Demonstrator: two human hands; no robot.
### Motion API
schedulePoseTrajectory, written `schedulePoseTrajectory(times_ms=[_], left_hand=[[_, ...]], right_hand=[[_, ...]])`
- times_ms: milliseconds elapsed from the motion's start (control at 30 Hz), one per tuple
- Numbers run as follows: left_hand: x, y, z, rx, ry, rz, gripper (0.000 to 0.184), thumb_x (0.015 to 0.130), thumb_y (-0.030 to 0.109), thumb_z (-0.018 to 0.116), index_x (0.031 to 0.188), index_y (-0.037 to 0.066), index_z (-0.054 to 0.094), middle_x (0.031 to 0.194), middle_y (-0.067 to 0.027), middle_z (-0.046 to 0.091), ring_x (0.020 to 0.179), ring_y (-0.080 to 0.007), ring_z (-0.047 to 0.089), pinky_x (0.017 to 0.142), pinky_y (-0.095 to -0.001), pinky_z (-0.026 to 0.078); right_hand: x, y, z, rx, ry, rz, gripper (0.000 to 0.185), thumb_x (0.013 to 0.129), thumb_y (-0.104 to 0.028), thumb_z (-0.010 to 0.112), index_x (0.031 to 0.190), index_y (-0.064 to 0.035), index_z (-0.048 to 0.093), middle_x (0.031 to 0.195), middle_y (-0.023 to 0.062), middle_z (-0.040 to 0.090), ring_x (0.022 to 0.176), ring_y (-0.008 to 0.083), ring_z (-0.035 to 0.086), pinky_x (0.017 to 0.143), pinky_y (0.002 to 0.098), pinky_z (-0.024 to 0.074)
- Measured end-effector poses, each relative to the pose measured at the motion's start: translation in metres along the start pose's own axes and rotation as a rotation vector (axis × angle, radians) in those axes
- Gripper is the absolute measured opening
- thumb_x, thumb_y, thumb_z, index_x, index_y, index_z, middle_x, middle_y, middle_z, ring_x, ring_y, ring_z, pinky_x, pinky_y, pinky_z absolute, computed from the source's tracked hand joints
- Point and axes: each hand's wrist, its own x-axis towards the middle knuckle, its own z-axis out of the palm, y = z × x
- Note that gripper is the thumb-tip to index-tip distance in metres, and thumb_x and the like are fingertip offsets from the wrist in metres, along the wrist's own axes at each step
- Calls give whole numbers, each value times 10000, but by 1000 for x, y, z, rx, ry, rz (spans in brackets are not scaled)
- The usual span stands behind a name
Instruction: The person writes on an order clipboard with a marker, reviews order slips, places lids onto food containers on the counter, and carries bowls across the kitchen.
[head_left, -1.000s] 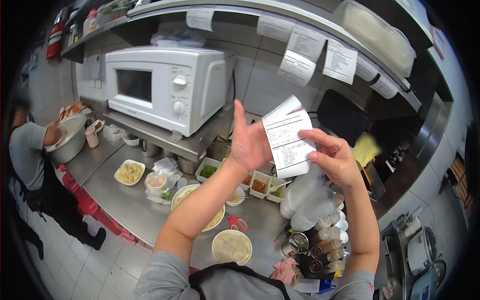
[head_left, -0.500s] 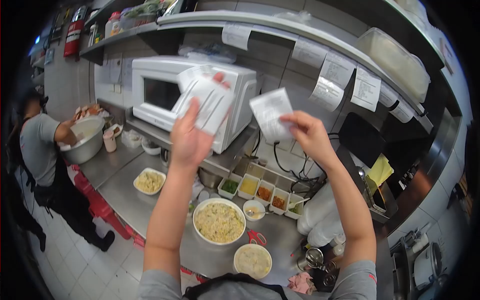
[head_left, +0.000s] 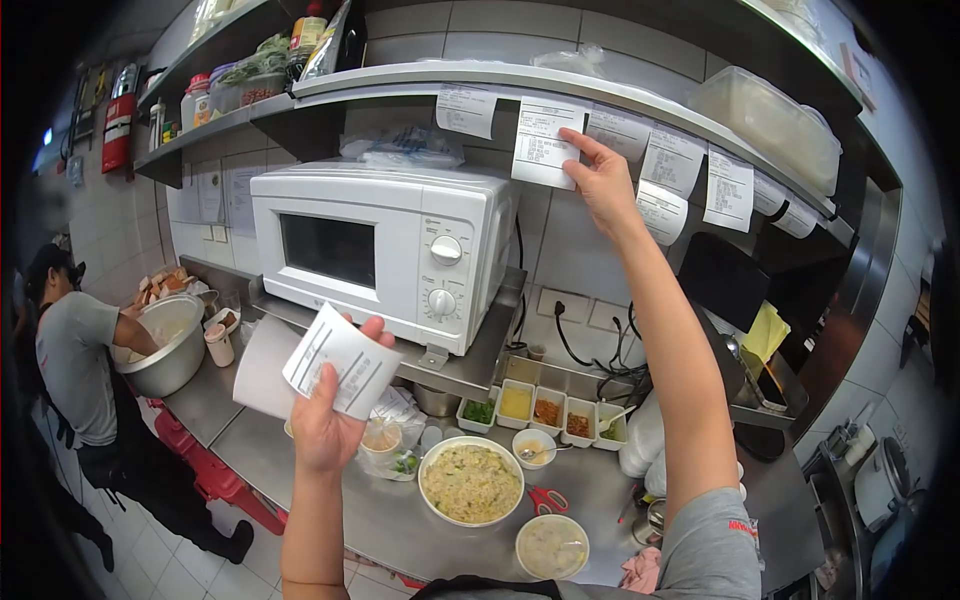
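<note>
My right hand [head_left: 603, 182] is raised to the shelf edge, its thumb and fingers pinching a printed receipt [head_left: 543, 148]. That slip lies up against the shelf's front rail [head_left: 420, 78], between other hanging slips. Lower down, in front of the microwave [head_left: 330, 250], my left hand [head_left: 328, 420] is closed on a few more receipts [head_left: 345, 365], which fan out and curl to the left. Below the hands stand a large white bowl of a chopped, pale yellow mixture [head_left: 472, 482] and a smaller tub [head_left: 552, 547]. Red-handled scissors [head_left: 547, 500] lie beside them.
Several receipts [head_left: 672, 160] hang along the shelf. Small topping containers [head_left: 548, 412] line the counter's back, near black cables [head_left: 580, 350]. At the left a co-worker [head_left: 85, 350] reaches into a big basin [head_left: 165, 345]. A clear plastic box [head_left: 765, 125] sits on the shelf.
My right hand has risen with one receipt from chest-high space to the shelf rail. My left hand has lowered with its receipts, uncovering the microwave front.
</note>
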Motion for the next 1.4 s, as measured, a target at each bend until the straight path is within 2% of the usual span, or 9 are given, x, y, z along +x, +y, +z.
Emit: schedulePoseTrajectory(times_ms=[233,433,567,733,833,933,1167,1300,1400], left_hand=[[-26,18,-13,10,11,-72,459,962,194,355,1350,-18,232,1329,-279,361,1240,-373,383,1037,-442,324],[-67,17,-5,184,157,-35,406,950,217,420,1289,3,354,1237,-208,488,1126,-311,512,956,-416,421],[-122,1,18,545,319,-19,352,926,152,485,1238,-3,432,1160,-116,547,1050,-216,547,917,-344,422],[-179,-34,57,970,150,-203,467,883,135,547,1298,0,378,1244,-117,470,1149,-214,453,982,-339,334],[-204,-38,69,653,62,-175,673,838,208,615,1371,15,254,1355,-128,348,1279,-231,314,1058,-363,226],[-234,-22,69,-52,7,-334,1070,712,788,384,1409,8,158,1454,-164,213,1337,-293,227,1080,-458,179],[-296,61,93,64,570,-154,439,957,230,397,1329,9,316,1342,-200,398,1211,-304,441,1014,-420,371],[-356,111,113,420,876,-13,357,937,218,466,1223,6,458,1211,-143,536,1095,-242,545,935,-373,449],[-398,149,144,548,1032,26,254,895,175,545,1094,20,582,1067,-95,623,972,-199,614,865,-338,496]], right_hand=[[26,-15,2,-141,54,-13,447,769,23,547,1213,-27,540,1066,63,576,746,47,502,549,183,378],[-25,-10,1,-238,63,-107,528,798,-73,573,1295,17,418,1284,197,467,1179,253,463,960,316,376],[-173,-17,34,-242,-493,69,637,850,-314,604,1343,-17,332,1365,158,372,1262,278,365,1001,379,356],[-308,-63,72,570,-918,462,445,846,-200,628,1217,-27,455,1121,78,579,1051,145,534,916,291,401],[-319,-68,57,104,-952,138,275,778,-88,671,1034,-34,586,870,82,627,789,178,604,748,277,446],[-333,-87,55,-56,-1057,-295,173,752,-64,645,921,-45,615,762,87,599,697,226,595,690,298,437],[-387,-131,114,44,-1341,-711,114,707,-32,613,818,-61,608,704,70,575,660,250,583,607,321,422],[-418,-170,167,759,-1593,-279,138,717,-91,710,767,-10,609,575,64,529,535,220,533,498,291,390],[-462,-205,228,840,-1330,171,156,790,-140,662,868,-5,653,933,46,537,859,139,529,712,251,436]])
